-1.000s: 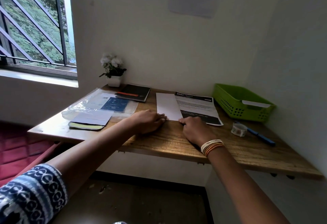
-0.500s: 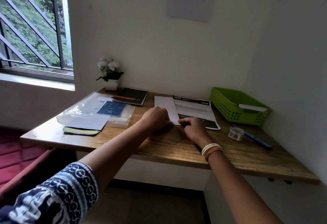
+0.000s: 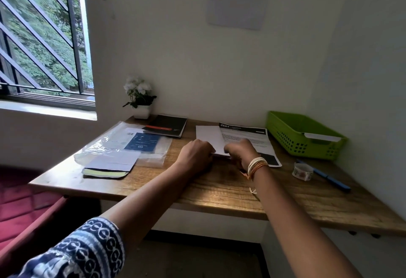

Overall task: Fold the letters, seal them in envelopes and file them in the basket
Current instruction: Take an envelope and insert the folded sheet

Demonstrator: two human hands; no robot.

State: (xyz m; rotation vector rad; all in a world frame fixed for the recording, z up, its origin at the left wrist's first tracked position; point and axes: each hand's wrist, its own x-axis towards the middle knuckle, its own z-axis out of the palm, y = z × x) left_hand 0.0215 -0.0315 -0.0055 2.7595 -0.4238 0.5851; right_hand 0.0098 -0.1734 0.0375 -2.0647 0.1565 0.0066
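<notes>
On the wooden plank counter (image 3: 219,187), tucked into a white corner by the window, both hands are working at the near edge of the paper. The left hand (image 3: 194,157) is curled up with its fingertips pinching the near edge of a plain white sheet of paper (image 3: 208,138), and the right hand (image 3: 240,152), the one with a stack of thin orange and cream bangles (image 3: 257,165) on the wrist, is curled too and gripping the same edge just beside it. That near edge looks lifted a little off the wood, though the hands hide most of it.

Overlapping the white sheet on its right is a printed letter with a black header band and black block at the bottom (image 3: 250,140), lying flat. The green perforated plastic basket (image 3: 305,137) sits at the back right against the wall, with a white envelope-like piece (image 3: 321,137) resting across its front rim.

Near the right edge there's a small roll of patterned tape (image 3: 302,172) touching or just beside a blue pen (image 3: 329,179). Over on the left: a crinkly clear plastic sleeve with a blue printed card inside (image 3: 140,143), a pale envelope on top of a yellow-edged pad (image 3: 109,165), a black notebook with an orange stripe (image 3: 165,126), and a little white pot of white flowers (image 3: 139,97) at the back.
</notes>
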